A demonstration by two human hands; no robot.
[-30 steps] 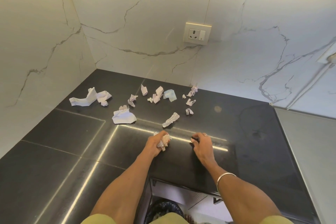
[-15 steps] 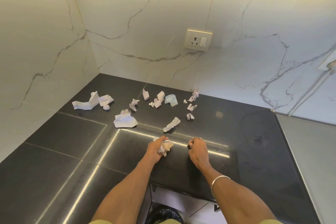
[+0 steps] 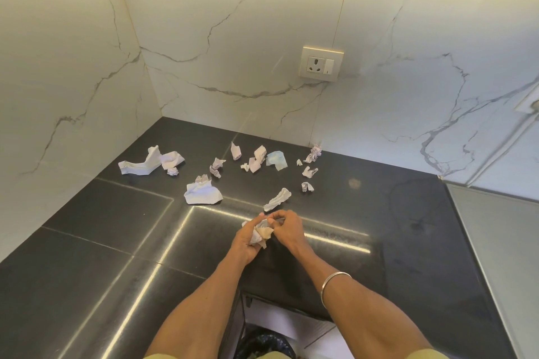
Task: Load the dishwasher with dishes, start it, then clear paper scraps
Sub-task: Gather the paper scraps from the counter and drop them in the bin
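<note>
Both hands meet over the desk (image 3: 87,271), the left hand (image 3: 246,245) gripping a paper wad (image 3: 260,234), the right hand (image 3: 287,227) pinching at it, and the nearest loose scrap (image 3: 277,199) lies just beyond their fingertips, its length slanting far-right.

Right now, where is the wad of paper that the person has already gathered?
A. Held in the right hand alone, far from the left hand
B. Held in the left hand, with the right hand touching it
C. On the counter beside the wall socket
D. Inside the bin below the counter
B: the wad sits in the curled left hand, and the right hand meets it from the other side, above the counter.
</note>
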